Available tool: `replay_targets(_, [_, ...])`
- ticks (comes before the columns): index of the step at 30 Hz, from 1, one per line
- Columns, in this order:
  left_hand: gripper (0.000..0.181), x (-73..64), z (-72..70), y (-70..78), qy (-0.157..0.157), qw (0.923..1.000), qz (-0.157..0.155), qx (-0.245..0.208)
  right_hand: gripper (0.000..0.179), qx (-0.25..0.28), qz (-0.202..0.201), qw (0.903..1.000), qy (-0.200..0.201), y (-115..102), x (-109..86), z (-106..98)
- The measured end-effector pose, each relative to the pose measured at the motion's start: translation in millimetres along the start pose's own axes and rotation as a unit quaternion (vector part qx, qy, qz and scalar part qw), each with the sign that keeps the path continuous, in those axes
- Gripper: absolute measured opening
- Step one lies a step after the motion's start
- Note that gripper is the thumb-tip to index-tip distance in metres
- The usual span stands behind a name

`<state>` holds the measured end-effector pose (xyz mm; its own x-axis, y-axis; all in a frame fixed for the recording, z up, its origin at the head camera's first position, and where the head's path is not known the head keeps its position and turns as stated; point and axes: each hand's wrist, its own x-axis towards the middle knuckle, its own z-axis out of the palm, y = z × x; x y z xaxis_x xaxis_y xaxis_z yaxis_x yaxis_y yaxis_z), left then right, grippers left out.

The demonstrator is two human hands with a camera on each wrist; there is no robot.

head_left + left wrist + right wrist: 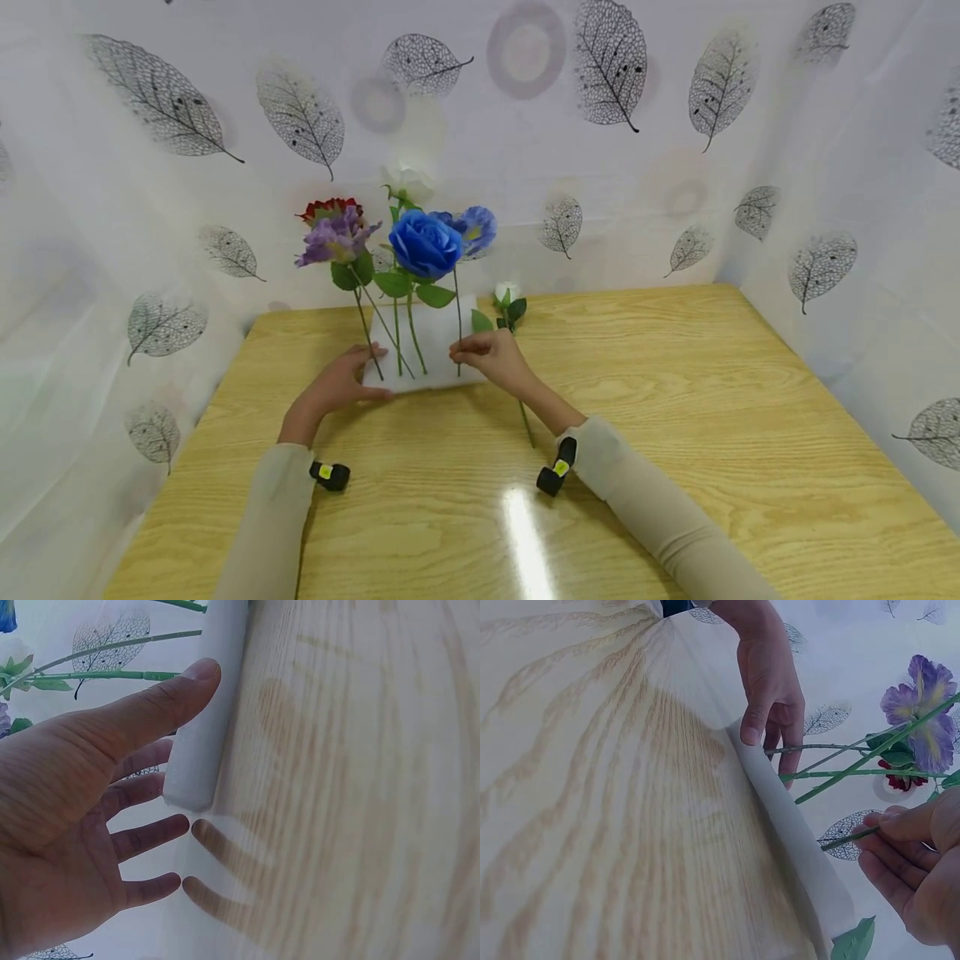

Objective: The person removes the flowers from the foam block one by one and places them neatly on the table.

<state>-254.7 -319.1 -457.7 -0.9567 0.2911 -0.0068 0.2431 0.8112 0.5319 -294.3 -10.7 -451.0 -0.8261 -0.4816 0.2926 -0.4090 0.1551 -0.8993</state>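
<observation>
A white foam block (pixel 438 354) lies on the wooden table, with several artificial flower stems standing in it. My left hand (pixel 337 385) holds its left end, thumb along the front edge and fingers on the far side. Between thumb and fingertips, my right hand (pixel 491 358) pinches the thin stem (pixel 851 838) of a blue-and-yellow flower (pixel 478 231); the stem's lower end meets the block near its right side. Left of that stem rise a blue rose (pixel 426 243), a white flower (pixel 408 183), a purple flower (pixel 337 237) and a red flower (pixel 333 208).
A white rose (pixel 507 292) with green leaves lies on the table (pixel 660 392) right of the block, its stem passing under my right wrist. White curtain (pixel 480 150) printed with dark leaves surrounds the table at the back and sides.
</observation>
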Motion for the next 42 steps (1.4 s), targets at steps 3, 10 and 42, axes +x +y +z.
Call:
replay_targets(3, [0.087,0.9,0.6,-0.6,0.0,1.0,0.0,0.004,0.021,0.006,0.008,0.9999,0.005,-0.1,0.5,0.9])
replay_targets(10, [0.086,1.3,1.7,-1.3,-0.002,1.0,-0.004,0.007,0.019,-0.013,0.024,0.9993,0.026,-3.6,4.7,2.0])
replay_targets(42, [0.085,0.7,0.7,1.0,-0.004,0.9999,0.013,0.002,0.019,0.011,0.087,0.996,0.017,-20.1,17.0,-0.1])
